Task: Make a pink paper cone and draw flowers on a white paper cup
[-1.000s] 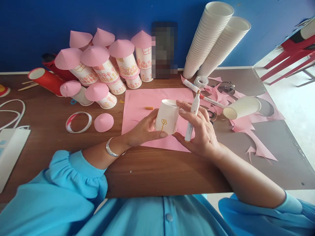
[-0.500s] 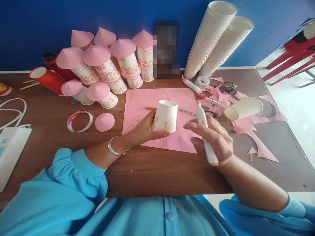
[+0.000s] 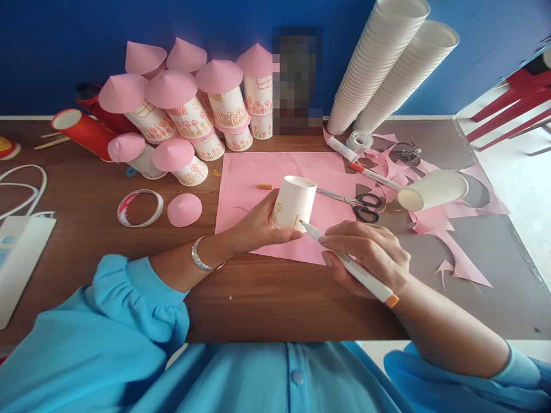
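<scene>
A white paper cup (image 3: 298, 198), bottom end up, is gripped at its left side and lower rim by my left hand (image 3: 262, 226). Small yellow-brown flower and stem lines are drawn on its wall. My right hand (image 3: 372, 255) is closed around a white marker (image 3: 361, 272) with an orange end; its tip is at the cup's wall beside a drawn stem. Under the cup lies a pink paper sheet (image 3: 245, 172), with an orange marker cap (image 3: 264, 186) on it. Behind my right hand, scissors (image 3: 357, 201) with black handles rest partly on that sheet.
Several decorated cups with pink cone roofs (image 3: 172, 89) stand at the back left. A tape ring (image 3: 140, 208) and a pink cone (image 3: 185, 210) lie left. Tall cup stacks (image 3: 374, 63), pink scraps (image 3: 456, 258), a red-capped marker (image 3: 374, 176) and a lying cup (image 3: 433, 190) are right.
My right hand has turned the marker so its tip points left and brought it to the cup. The scissors' handles show more fully. My left hand still holds the cup.
</scene>
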A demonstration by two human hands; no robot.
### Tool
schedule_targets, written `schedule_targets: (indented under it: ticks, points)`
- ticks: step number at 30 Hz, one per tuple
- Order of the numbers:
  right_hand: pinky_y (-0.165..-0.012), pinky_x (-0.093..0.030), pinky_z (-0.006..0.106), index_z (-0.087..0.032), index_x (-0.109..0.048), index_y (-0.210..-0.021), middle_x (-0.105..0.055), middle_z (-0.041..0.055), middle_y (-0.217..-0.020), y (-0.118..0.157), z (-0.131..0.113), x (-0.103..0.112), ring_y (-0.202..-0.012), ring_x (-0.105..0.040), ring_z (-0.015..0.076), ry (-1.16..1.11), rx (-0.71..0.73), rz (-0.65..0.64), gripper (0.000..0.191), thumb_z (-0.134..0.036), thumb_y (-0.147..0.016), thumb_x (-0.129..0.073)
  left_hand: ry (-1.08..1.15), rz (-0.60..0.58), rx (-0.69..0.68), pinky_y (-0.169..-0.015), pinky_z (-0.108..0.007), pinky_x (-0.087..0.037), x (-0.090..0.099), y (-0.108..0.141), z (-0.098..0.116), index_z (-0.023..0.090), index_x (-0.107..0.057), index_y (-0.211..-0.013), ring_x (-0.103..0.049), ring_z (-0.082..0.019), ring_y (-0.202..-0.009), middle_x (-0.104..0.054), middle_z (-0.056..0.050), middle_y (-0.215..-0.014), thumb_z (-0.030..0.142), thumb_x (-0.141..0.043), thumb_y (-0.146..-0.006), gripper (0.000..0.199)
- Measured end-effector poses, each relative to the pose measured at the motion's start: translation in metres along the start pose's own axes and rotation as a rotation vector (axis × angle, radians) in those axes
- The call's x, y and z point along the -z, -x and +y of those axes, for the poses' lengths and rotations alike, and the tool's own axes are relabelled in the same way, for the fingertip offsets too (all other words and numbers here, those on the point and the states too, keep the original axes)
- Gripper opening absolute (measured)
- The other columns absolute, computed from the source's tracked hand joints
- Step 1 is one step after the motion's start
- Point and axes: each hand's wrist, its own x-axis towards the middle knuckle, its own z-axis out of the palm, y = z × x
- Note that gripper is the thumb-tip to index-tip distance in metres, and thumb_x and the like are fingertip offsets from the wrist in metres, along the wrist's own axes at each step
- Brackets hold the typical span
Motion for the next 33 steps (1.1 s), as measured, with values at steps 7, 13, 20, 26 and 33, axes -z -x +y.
schedule_targets:
  ticks: [7,13,20,26,33]
  points:
    - [-0.055,-0.059,0.025,-0.018,-0.061,-0.104,-0.069,0.0020,-0.074,-0.0003,0.0027,-0.0019,-0.062,-0.069,0.0149,-0.010,0.026,-0.013,0.020,-0.008,-0.086,-0.065,-0.033,0.021,0.022,-0.077,-0.034,-0.050,-0.0007,-0.0002,0.0004,0.020,-0.048,-0.119,-0.058,-0.021,-0.092,-0.059,-0.006,-0.103,0.044,-0.086,-0.072,0.066]
    - [-0.057,-0.060,0.026,-0.017,-0.062,-0.107,-0.070,0.0024,-0.075,0.0003,0.0042,-0.0036,-0.064,-0.070,0.0158,-0.024,0.036,-0.016,0.025,-0.007,-0.085,-0.066,-0.073,0.039,0.030,-0.079,-0.035,-0.051,-0.0010,0.0003,-0.0004,0.020,-0.049,-0.119,-0.059,-0.022,-0.094,-0.060,-0.006,-0.104,0.042,-0.086,-0.073,0.064]
    - [-0.058,-0.060,0.025,-0.018,-0.063,-0.103,-0.070,0.0028,-0.075,0.0001,0.0036,-0.0044,-0.063,-0.069,0.0148,-0.003,0.020,-0.034,0.020,-0.008,-0.087,-0.065,-0.058,0.025,0.052,-0.081,-0.036,-0.051,-0.0012,0.0014,0.0022,0.019,-0.047,-0.124,-0.059,-0.022,-0.097,-0.059,-0.007,-0.108,0.041,-0.086,-0.073,0.067]
    - [-0.058,-0.060,0.027,-0.018,-0.063,-0.106,-0.070,0.0032,-0.077,0.0014,0.0045,-0.0047,-0.064,-0.070,0.0159,-0.016,0.028,-0.039,0.022,-0.008,-0.086,-0.066,-0.056,0.024,0.059,-0.080,-0.037,-0.050,-0.0008,0.0007,0.0008,0.019,-0.047,-0.123,-0.058,-0.022,-0.095,-0.059,-0.006,-0.104,0.040,-0.086,-0.073,0.066]
    - [-0.056,-0.059,0.027,-0.019,-0.062,-0.109,-0.071,0.0025,-0.077,0.0020,0.0049,-0.0053,-0.065,-0.070,0.0164,-0.023,0.028,-0.033,0.025,-0.009,-0.086,-0.065,-0.088,0.039,0.068,-0.079,-0.035,-0.051,-0.0014,0.0010,-0.0009,0.019,-0.048,-0.122,-0.060,-0.023,-0.098,-0.061,-0.007,-0.108,0.041,-0.087,-0.072,0.067]
